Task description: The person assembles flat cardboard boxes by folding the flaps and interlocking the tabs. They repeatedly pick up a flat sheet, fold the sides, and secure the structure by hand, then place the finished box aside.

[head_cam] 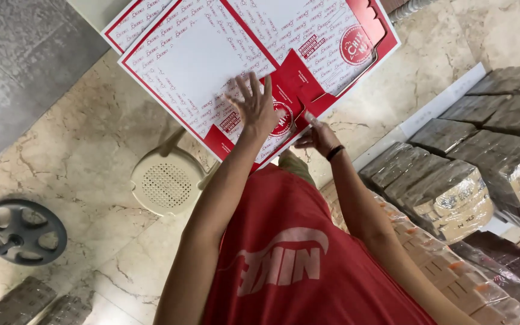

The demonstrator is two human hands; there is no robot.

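Note:
A flat red and white printed cardboard box blank (200, 60) lies on top of similar blanks (133, 18) at the upper middle. My left hand (255, 107) rests flat on its near edge with the fingers spread and grips nothing. My right hand (319, 137), with a black band on the wrist, pinches a small red flap (308, 117) at the blank's near corner. A second blank with a round red emblem (332, 36) lies just right of the first. I wear a red shirt (290, 253).
A cream plastic stool (167, 180) stands on the marble floor (85, 150) under the blanks. A grey spoked wheel base (24, 232) sits at lower left. Several plastic-wrapped bundles of flat packs (452, 192) are stacked along the right side, with more at bottom left (25, 304).

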